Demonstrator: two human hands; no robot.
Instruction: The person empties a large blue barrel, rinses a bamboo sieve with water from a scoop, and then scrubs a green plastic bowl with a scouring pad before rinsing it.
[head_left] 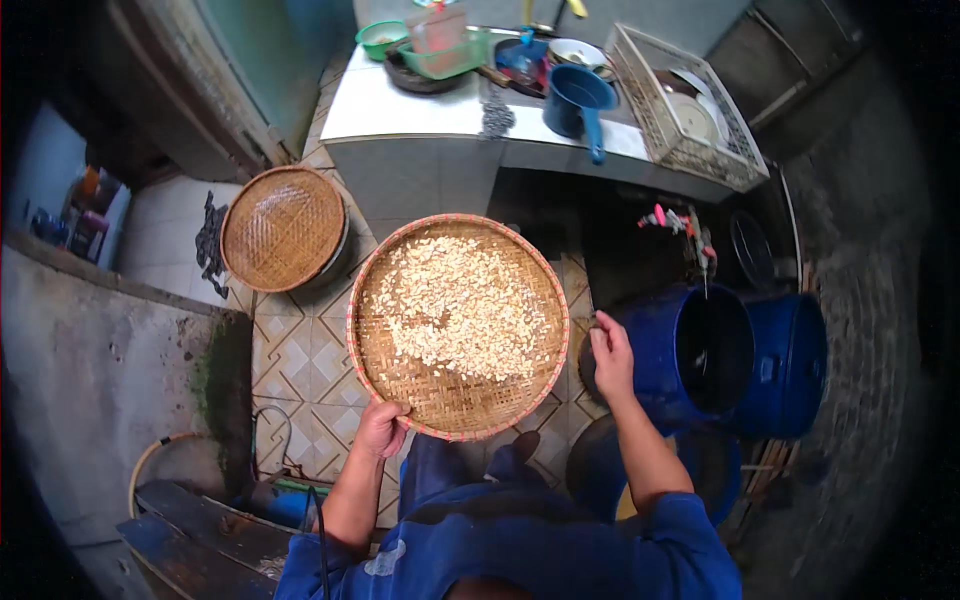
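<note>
My left hand [381, 428] is closed on the lower left rim of a round woven bamboo tray [465, 408], its thumb lying over the edge. Many small pale bits [470, 310], like split beans or chopped grain, are spread over the weave, with barer patches along the lower rim. The tray is held in front of my body, above the floor. To the right of it, apart from the rim, my right hand [612, 355] hangs open and holds nothing, with fingers pointing forward.
A second woven tray [283, 228] covers a round vessel at left. Ahead, a white-topped counter [400, 112] carries a blue dipper [578, 100], green baskets and a dish rack [690, 115]. At right, a blue barrel [650, 345] stands beneath a tap [690, 228]. Patterned tiles [310, 370] cover the floor.
</note>
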